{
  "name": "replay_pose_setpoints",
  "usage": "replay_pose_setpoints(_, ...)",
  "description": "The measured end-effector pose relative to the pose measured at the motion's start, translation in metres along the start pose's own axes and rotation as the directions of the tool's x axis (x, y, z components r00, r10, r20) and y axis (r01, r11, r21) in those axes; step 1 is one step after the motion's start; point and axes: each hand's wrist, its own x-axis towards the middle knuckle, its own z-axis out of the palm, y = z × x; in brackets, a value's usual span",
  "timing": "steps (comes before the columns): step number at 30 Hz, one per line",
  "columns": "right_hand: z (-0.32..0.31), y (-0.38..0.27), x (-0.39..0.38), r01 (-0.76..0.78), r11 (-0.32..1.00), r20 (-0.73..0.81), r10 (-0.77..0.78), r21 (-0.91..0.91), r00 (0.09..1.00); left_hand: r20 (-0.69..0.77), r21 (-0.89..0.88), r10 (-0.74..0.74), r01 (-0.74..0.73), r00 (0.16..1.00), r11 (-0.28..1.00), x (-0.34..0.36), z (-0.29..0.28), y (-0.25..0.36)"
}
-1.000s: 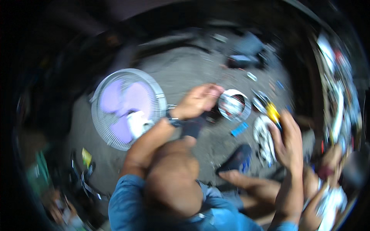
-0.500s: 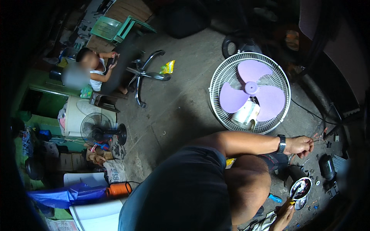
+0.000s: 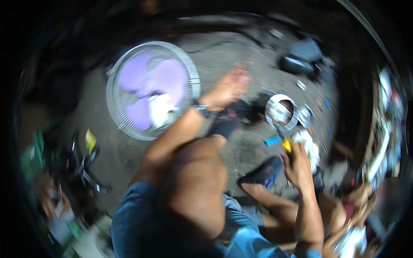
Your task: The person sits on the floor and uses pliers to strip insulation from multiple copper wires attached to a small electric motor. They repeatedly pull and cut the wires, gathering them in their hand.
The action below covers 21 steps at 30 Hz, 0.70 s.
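Observation:
Motion blurs this view. My left hand, with a watch on its wrist, reaches over the floor beyond my left shoe, its fingers curled; anything thin between them is too smeared to make out. My right hand is closed on a yellow-handled tool, whose thin shaft points toward a round, white-rimmed housing. That housing lies on its side with reddish and pale contents showing. Beside it rests a smaller round metal piece. A blue object lies just left of the tool.
Left of my left arm lies a caged fan with purple blades and a white part on it. A black cylinder stands out at the far right. A chair base is at left; another person is at lower right.
The whole view has swung, so the fan now sits farther left and the housing nearer the middle. My right hand still grips the yellow-handled tool; my left stays stretched out.

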Motion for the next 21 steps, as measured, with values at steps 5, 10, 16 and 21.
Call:
replay_pose_setpoints(5, -0.011, -0.001, 0.026, 0.11, 0.964, -0.081, -0.133, -0.243, 0.988, -0.125, 0.211, 0.021, 0.006, 0.992, 0.977, 0.0, 0.004, 0.024)
replay_pose_setpoints(10, -0.003, 0.009, 0.031, 0.087, 0.914, -0.052, -0.117, -0.397, 0.992, -0.124, 0.303, -0.024, 0.061, 0.992, 0.951, 0.004, 0.012, 0.003)
replay_pose_setpoints(16, 0.003, 0.001, 0.051, 0.122, 0.889, 0.002, -0.135, -0.441, 0.991, -0.068, 0.363, -0.04, 0.062, 0.997, 0.93, 0.005, 0.016, -0.002)
replay_pose_setpoints(21, 0.002, 0.0, 0.057, 0.12, 0.877, 0.056, -0.106, -0.466, 0.993, -0.077, 0.342, -0.021, 0.046, 0.997, 0.938, 0.005, 0.014, -0.003)
